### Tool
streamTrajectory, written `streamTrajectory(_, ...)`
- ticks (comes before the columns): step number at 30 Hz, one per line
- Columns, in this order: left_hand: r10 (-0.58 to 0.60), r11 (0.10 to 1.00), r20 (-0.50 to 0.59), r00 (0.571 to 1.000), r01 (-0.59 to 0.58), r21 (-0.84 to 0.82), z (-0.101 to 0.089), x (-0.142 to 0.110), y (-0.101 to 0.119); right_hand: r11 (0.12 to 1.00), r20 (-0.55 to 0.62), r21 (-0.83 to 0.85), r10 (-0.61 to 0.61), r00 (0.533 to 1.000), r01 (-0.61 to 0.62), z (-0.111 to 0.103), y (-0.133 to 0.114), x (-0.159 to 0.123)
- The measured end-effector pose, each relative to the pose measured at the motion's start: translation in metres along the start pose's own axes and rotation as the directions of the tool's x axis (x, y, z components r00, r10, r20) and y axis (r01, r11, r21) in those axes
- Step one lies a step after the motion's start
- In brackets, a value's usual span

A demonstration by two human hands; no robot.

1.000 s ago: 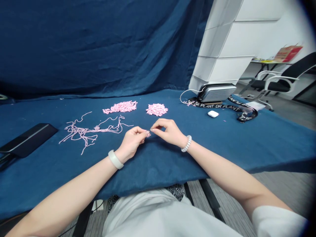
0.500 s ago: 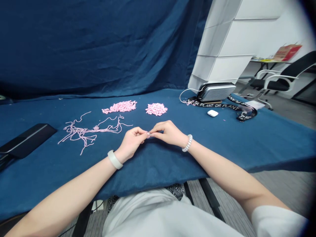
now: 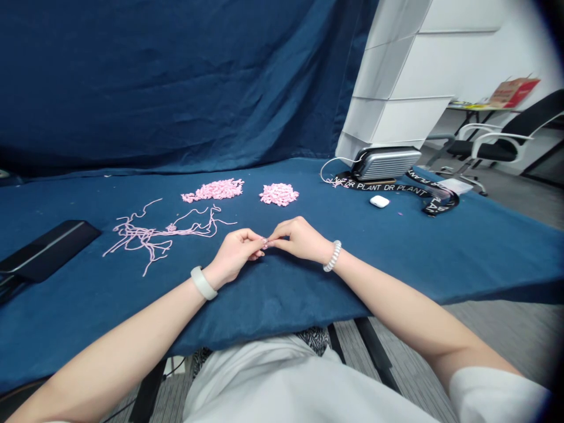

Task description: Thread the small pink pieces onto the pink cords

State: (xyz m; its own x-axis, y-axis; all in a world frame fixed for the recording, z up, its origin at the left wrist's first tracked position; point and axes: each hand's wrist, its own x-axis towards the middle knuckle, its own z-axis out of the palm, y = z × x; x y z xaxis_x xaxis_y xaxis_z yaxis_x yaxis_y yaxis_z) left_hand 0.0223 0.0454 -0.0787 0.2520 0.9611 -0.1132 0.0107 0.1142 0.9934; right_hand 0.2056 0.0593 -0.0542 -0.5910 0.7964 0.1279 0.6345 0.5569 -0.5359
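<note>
My left hand (image 3: 239, 251) and my right hand (image 3: 302, 237) meet above the front part of the blue-covered table. Thumb and forefinger of each are pinched together on one small pinkish piece (image 3: 265, 242), mostly hidden by the fingertips; its kind is too small to tell. Beyond my right hand sits a round pile of short pink yarn bits (image 3: 279, 194), and a longer pile of pink yarn bits (image 3: 219, 190) lies to its left. Long loose strands of pink yarn (image 3: 145, 233) are spread in a tangle left of my left hand.
A black flat-topped object (image 3: 50, 249) stands at the left. At the back right are a silver ribbed case (image 3: 388, 164) with a white cable, a black lettered lanyard (image 3: 388, 187) and a white earbud case (image 3: 379, 201). A blue curtain (image 3: 176, 82) hangs behind the table.
Both hands stay pinched together, with only a slight shift of the fingers. The left hand's lower fingers show a little more below the pinch. The yarn and piles look the same.
</note>
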Motion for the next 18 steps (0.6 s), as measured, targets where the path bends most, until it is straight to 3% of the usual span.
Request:
streamTrajectory(8,-0.121,0.992,0.030,0.992,0.120,0.034,0.000,-0.001,0.006,0.995,0.032,-0.071,-0.061,0.998,0.063,0.009,0.005,0.002)
streamTrajectory(13,-0.130,0.987,0.004,0.992,0.129,0.094,0.001,-0.002,0.010,0.986,-0.004,-0.165,-0.027,1.000,0.026,0.016,0.006,0.003)
streamTrajectory(18,-0.168,0.982,0.000,0.986,0.167,0.087,0.002,-0.004,0.016,0.948,0.033,-0.318,0.014,0.999,-0.003,0.020,0.001,0.001)
